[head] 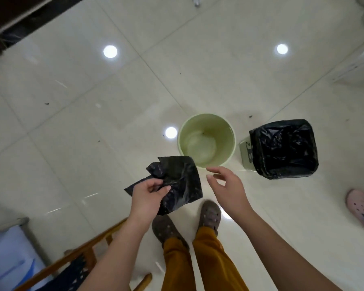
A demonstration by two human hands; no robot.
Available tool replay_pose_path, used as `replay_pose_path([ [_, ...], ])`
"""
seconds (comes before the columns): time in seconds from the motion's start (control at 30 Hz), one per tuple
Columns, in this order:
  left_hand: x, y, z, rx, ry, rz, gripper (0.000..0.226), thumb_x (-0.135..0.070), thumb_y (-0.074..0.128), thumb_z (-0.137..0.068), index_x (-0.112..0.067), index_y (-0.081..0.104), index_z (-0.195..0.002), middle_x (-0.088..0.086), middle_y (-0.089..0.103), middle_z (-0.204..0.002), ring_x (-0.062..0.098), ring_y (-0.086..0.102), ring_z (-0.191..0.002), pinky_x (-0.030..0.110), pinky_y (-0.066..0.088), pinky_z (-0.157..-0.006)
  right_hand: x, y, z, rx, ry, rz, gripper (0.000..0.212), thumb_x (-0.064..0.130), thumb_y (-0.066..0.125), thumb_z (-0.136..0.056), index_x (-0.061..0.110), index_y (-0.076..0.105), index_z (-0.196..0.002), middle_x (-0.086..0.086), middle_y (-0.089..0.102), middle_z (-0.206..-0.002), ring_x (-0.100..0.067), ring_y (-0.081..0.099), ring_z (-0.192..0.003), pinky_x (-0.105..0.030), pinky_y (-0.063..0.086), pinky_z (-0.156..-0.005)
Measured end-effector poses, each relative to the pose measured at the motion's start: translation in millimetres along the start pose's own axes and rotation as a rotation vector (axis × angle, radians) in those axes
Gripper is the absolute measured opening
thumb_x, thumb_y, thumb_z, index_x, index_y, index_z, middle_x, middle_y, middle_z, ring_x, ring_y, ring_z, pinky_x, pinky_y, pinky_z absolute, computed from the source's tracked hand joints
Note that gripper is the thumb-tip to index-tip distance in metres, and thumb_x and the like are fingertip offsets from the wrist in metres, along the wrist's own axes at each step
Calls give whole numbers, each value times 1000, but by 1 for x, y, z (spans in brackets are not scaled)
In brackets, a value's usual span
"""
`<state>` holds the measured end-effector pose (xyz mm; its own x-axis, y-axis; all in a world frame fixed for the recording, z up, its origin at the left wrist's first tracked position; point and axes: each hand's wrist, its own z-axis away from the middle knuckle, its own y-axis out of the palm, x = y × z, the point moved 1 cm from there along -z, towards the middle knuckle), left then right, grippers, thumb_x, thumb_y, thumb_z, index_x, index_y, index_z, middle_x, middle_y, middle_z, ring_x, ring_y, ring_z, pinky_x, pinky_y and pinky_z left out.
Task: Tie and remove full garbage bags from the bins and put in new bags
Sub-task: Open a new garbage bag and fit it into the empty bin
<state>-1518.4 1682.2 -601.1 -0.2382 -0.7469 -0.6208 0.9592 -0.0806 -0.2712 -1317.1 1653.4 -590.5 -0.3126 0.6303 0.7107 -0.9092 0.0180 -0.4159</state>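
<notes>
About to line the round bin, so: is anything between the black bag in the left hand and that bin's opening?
Nothing visible. The folded black bag in the left hand sits just short of the bare green bin; the right hand hovers open beside it.

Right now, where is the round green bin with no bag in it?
In the head view, the round green bin stands on the floor just right of centre, beside the bag-lined bin on its right and just beyond the person's right hand.
</notes>
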Motion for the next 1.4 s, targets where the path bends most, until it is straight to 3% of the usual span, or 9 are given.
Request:
replay_pose_path([
  [0.13, -12, 17, 26, 38, -50, -48, 23, -6, 78, -78, -26, 68, -75, -13, 70, -74, -2, 66, -70, 8, 47, -60, 15, -2, 17, 222, 359, -370, 23, 40, 64, -90, 29, 63, -110, 6, 66, -114, -10, 64, -102, -32, 58, -84],
  [0.27, -22, 32, 49, 188, -59, -69, 24, -5, 75, -81, -29, 71, -80, -13, 74, -76, 0, 69, -76, 9, 51, -63, 24, -3, 31, 313, 467, -574, 32, 41, 69, -86, 21, 66, -111, 3, 71, -110, -15, 66, -105, -38, 58, -85],
  [0.37, -28, 41, 60, 286, -81, -42, 22, -4, 70, -85, -24, 74, -95, -10, 76, -87, 4, 70, -86, 13, 52, -70, 27, -9, 35, 248, 483, -588, 36, 25, 69, -88, 11, 63, -121, -6, 70, -112, -20, 67, -106, -42, 56, -91],
  [0.53, -35, 45, 67, 290, -116, 27, 21, -10, 66, -89, -27, 78, -95, -8, 75, -97, 4, 69, -92, 17, 55, -77, 23, -23, 34, 167, 465, -648, 17, 8, 63, -92, 4, 66, -108, -11, 73, -102, -22, 70, -99, -36, 58, -86],
  [0.7, -33, 46, 64, 149, -169, 74, 17, -14, 72, -85, -25, 76, -96, -1, 75, -98, 17, 70, -97, 34, 57, -86, 12, -32, 29, 100, 439, -657, 11, 4, 63, -91, 4, 68, -101, -6, 76, -91, -18, 73, -89, -27, 59, -73],
  [0.93, -30, 46, 60, 58, -139, -34, 47, -11, 70, -87, -20, 55, -131, 3, 66, -115, 19, 64, -107, 37, 53, -95, -10, -40, 23, -36, 454, -606, 14, 2, 62, -92, 7, 70, -101, -9, 73, -95, -18, 71, -90, -30, 60, -77],
  [1.13, -28, 49, 58, -9, -187, -93, 54, -11, 66, -90, -19, 46, -139, 9, 61, -126, 26, 58, -118, 44, 49, -100, -20, -47, 21, -126, 448, -630, 11, 4, 64, -91, 5, 67, -101, -12, 72, -95, -21, 70, -91, -34, 59, -82],
  [1.27, -24, 49, 56, -44, -209, -123, 39, -4, 67, -87, -16, 59, -124, 9, 69, -109, 25, 66, -103, 41, 55, -92, -25, -54, 17, -156, 455, -626, 7, 6, 64, -91, 6, 67, -98, -14, 71, -97, -23, 70, -92, -33, 60, -78],
  [1.4, -22, 48, 54, -104, -112, -264, 8, -11, 73, -84, -18, 71, -80, 0, 71, -78, 17, 69, -80, 26, 57, -67, -27, -58, 16, -163, 452, -640, 7, 7, 63, -92, 6, 67, -97, -12, 72, -95, -21, 71, -90, -27, 59, -70],
])
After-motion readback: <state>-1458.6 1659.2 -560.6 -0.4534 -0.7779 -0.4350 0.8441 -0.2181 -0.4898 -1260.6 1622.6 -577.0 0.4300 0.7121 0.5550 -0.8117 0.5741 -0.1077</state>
